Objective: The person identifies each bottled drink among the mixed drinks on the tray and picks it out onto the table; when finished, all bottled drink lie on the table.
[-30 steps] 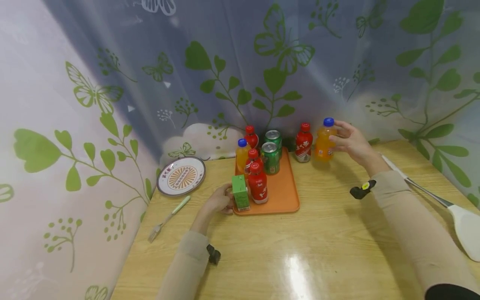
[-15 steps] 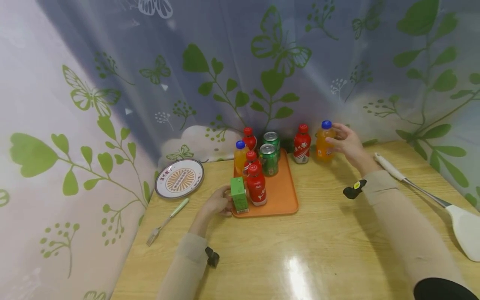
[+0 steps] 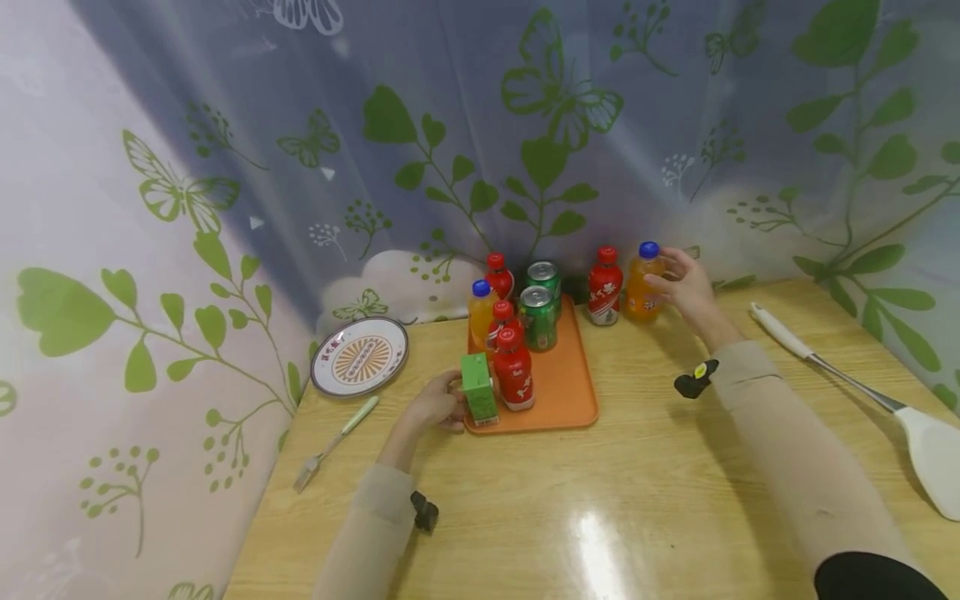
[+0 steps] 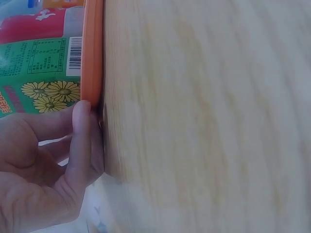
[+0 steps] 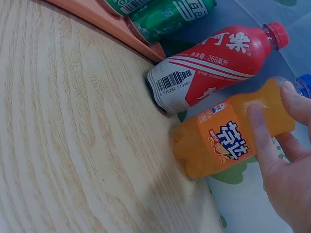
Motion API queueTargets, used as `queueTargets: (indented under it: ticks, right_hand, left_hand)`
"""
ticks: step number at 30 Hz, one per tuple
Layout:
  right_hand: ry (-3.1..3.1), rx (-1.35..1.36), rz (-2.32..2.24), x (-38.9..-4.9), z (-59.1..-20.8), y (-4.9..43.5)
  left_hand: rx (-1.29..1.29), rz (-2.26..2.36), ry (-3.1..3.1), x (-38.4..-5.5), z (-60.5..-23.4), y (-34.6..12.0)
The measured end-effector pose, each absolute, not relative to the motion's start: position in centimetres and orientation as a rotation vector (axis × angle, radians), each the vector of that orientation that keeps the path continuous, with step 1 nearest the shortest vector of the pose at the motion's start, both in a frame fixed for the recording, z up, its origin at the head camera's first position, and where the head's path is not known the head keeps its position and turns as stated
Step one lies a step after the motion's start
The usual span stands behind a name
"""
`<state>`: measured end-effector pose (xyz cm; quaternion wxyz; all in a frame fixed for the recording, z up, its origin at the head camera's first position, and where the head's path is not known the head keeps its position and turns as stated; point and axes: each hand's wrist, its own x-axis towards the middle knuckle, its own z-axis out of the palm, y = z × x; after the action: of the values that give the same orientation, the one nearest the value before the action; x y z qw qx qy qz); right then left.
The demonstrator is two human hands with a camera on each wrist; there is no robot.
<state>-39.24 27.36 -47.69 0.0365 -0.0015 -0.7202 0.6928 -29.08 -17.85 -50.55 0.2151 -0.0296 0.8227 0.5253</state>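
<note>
My right hand (image 3: 686, 287) grips an orange soda bottle (image 5: 218, 136) with a blue cap around its upper part, thumb and fingers on either side. Right beside it stands a red-labelled bottle (image 3: 604, 287), upright at the back of the table. My left hand (image 3: 438, 402) pinches the rim of the orange tray (image 4: 92, 53) at its near left corner. Close to these fingers, a green drink carton (image 3: 478, 387) stands on the tray. Behind the carton are several red bottles (image 3: 514, 375), another orange soda bottle (image 3: 482, 310) and two green cans (image 3: 538, 321).
A white patterned plate (image 3: 360, 357) lies at the left, with a green-handled fork (image 3: 337, 442) in front of it. On the right lies a long white spatula (image 3: 851, 383). A printed curtain (image 3: 450, 125) rises along the table's back edge.
My right hand has moved left with the orange soda bottle, bringing it nearer the red bottle. The left hand keeps its place at the tray; the view has shifted slightly.
</note>
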Motion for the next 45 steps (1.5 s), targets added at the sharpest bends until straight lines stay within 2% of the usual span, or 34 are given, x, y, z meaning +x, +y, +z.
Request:
queueTargets:
  ticks: [14, 28, 33, 45]
  right_hand:
    - [-2.283, 0.367, 1.861, -39.2, -49.8, 28.3]
    - [-2.601, 0.182, 1.241, -36.9, -48.3, 27.8]
    - [-2.501, 0.195, 1.151, -35.5, -47.1, 26.7]
    - [-2.310, 0.581, 1.014, -32.2, -45.8, 20.3]
  left_hand:
    - [-0.083, 1.439, 2.283, -29.0, -50.3, -17.6]
    - [-0.059, 1.391, 2.295, -28.9, -50.2, -17.8]
    - [-0.058, 1.390, 2.295, -29.0, -50.2, -17.7]
    - [-0.056, 1.377, 2.280, -29.1, -49.9, -17.7]
